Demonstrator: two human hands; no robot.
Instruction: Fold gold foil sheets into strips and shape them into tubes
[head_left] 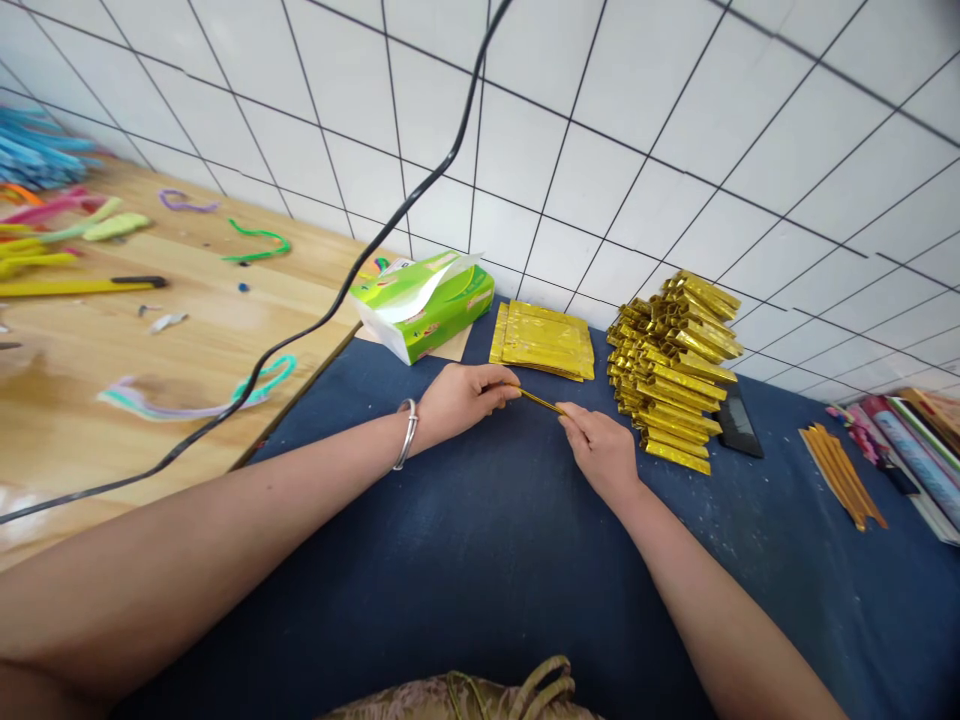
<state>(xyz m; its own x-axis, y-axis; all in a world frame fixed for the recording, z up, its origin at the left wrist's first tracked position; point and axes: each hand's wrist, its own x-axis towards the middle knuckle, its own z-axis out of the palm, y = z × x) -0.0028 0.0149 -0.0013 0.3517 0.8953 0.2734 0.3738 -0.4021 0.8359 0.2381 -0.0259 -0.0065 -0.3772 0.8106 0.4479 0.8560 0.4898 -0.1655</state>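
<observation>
Left hand [466, 403] and right hand [602, 452] are closed in pinches on a thin gold strip [538, 401], near the centre of the head view. Its long axis runs from fingertips to fingertips, sloping gently down towards the right of the frame; each hand has one end, so neither is nearer. Flat gold sheets [546, 340] lie just above it in the frame, on the blue-covered desk [450, 560], and a pile of folded gold pieces [675, 400] sits beyond the right hand. Print on the green tissue pack [427, 305], upper centre, is too small to read
</observation>
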